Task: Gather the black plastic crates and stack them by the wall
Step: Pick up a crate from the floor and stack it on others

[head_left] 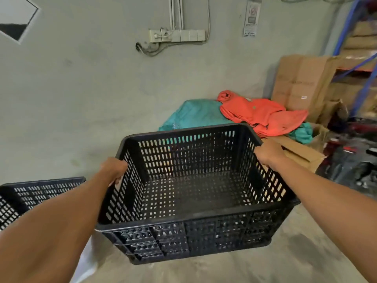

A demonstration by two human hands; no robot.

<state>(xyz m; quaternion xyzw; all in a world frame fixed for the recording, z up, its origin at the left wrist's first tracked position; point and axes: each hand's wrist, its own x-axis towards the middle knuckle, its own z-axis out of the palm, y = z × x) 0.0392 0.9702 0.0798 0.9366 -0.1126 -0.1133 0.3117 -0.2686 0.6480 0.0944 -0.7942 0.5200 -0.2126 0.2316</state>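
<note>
Head view of a person carrying 1 black plastic crate (195, 193) with both bare hands, in front of a grey wall (91, 88). The left hand (114, 170) is closed over the rim of the crate's left short side, fingers curled inward through the slotted wall; the right hand (268, 153) is closed over the rim of the opposite short side. The crate appears lifted clear of the concrete floor (275, 260), slightly tilted, open side up and with nothing inside; its perforated walls and base are fully visible. A second black crate (34, 195) sits at the lower left, beside the left forearm and close to the wall, partly cut off by the frame edge. Behind the held crate, against the wall, lie a teal cloth bundle (195, 115) and an orange garment (259, 113), the latter resting partly on flattened cardboard (302, 154). Upright cardboard boxes (299, 84) and a blue shelving frame (365, 64) stand at the right. A switch panel with cables (175, 35) and a posted notice (251, 17) are fixed on the wall above.
</note>
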